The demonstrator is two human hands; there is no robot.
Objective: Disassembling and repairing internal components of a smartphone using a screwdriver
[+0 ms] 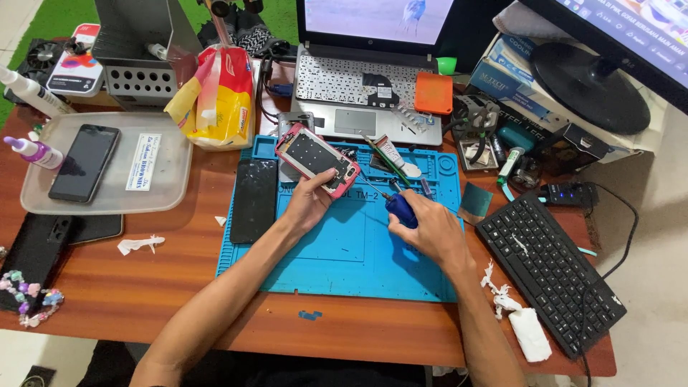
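My left hand (309, 202) grips the lower end of an opened phone with a pink frame (313, 158), tilted above the blue work mat (344, 258). Its inner boards face up. My right hand (430, 228) is closed around a blue-handled screwdriver (398, 208), whose thin tip points toward the phone's lower corner. A black phone screen panel (254, 199) lies flat on the mat's left side.
A laptop (365, 79) stands behind the mat, a black keyboard (550, 271) at the right. On the left a clear tray (107, 193) holds a black phone (84, 162). A yellow bag (215, 97), glue bottles (32, 152), tweezers and crumpled tissue (527, 330) lie about.
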